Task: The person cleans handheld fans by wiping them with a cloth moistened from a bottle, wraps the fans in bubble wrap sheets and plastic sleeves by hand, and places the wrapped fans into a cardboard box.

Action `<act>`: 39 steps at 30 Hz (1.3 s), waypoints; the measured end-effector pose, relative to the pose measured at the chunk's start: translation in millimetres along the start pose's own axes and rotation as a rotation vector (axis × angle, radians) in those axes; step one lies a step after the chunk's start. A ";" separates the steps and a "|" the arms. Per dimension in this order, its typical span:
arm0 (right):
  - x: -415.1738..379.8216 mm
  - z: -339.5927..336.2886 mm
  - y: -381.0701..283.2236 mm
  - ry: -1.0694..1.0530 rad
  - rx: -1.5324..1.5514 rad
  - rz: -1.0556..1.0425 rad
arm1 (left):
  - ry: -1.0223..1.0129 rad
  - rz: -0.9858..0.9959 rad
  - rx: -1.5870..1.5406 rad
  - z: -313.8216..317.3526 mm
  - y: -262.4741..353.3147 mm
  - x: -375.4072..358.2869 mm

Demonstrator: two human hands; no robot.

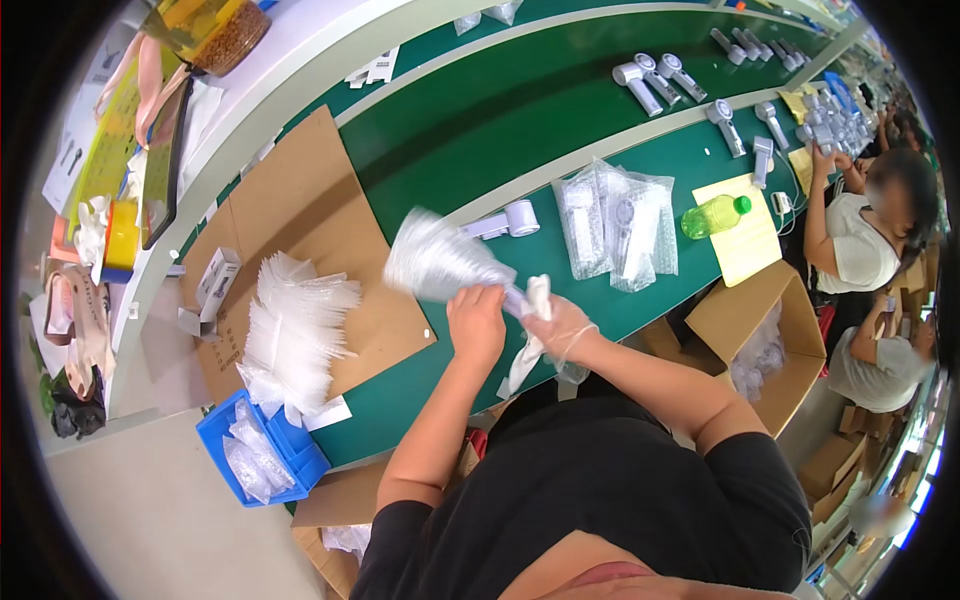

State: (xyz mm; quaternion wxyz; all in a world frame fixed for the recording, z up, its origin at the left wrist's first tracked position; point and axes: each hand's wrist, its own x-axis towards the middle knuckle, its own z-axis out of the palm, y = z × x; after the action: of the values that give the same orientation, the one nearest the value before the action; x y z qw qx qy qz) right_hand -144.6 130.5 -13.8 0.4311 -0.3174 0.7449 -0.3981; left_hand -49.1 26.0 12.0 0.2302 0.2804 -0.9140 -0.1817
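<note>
A clear bubble-wrap bag (440,258), smeared by motion, reaches up and left from my hands over the green table. My left hand (476,322) is closed around its lower end. A pale lilac handle (516,301) shows at the bag's mouth, between the hands. My right hand (560,328), in a thin whitish glove, closes at this handle, with a white cloth (532,345) hanging from its fingers. Just beyond the bag lies a lilac-grey handheld fan (508,221). Several bubble-wrapped fans (617,222) rest in a pile to the right.
A fanned stack of bubble bags (298,335) lies on a cardboard sheet (352,215) at left, above a blue bin (265,450). A green bottle (712,217) stands right, near an open carton (770,335). Co-workers (860,235) sit at the far right.
</note>
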 end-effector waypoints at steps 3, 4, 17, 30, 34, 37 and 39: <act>-3.5 0.9 15.5 -0.046 0.540 0.302 | -0.028 0.056 0.023 5.9 9.1 5.3; -7.9 -3.6 11.6 0.049 0.215 0.049 | -0.035 0.074 -0.009 9.2 11.9 6.9; 0.7 6.9 15.3 0.050 0.419 0.186 | -0.131 0.012 -0.267 -4.0 14.9 -3.8; -11.1 24.3 62.9 0.275 0.562 -0.099 | -0.195 0.000 -0.611 6.4 25.4 -3.8; 2.2 24.6 65.6 0.407 0.463 -0.285 | -0.352 0.027 -0.637 -2.2 43.6 11.1; 24.3 -2.2 66.6 0.495 0.465 -0.325 | -0.322 0.121 -0.655 20.9 38.0 21.1; 38.6 -33.3 79.3 0.516 0.095 -0.199 | -0.286 0.178 -0.674 42.7 31.9 29.9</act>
State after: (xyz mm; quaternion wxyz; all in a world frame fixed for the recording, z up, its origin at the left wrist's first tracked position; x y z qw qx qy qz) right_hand -201.1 147.8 -87.2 0.2004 -0.2566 0.7758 -0.5405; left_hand -107.1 41.6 0.9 0.1945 0.0802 -0.8466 -0.4888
